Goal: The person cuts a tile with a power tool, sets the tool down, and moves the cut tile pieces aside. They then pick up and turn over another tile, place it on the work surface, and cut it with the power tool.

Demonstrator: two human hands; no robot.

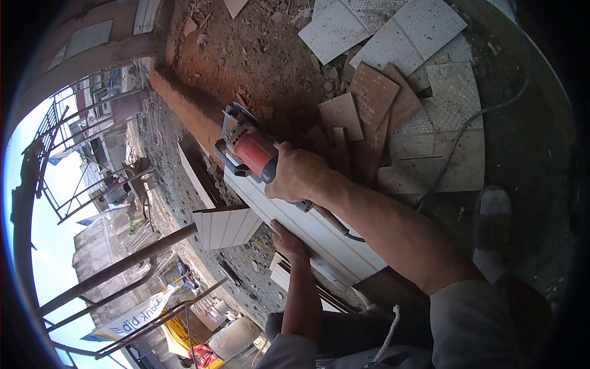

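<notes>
Right hand (pixel 299 174): grip clenched on red cutter (pixel 249 149), blade at far end of white tile (pixel 307 224). Tile's long axis runs back under the grip toward left hand (pixel 286 242), pressing its near edge, nothing grasped.

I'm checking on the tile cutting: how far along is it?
Done: cut tile pieces lie piled beyond, and a ribbed white offcut sits beside. In hand: the right hand holds the red cutter at the far end of a long white tile, steadied by the left hand. What remains is unclear.
</notes>
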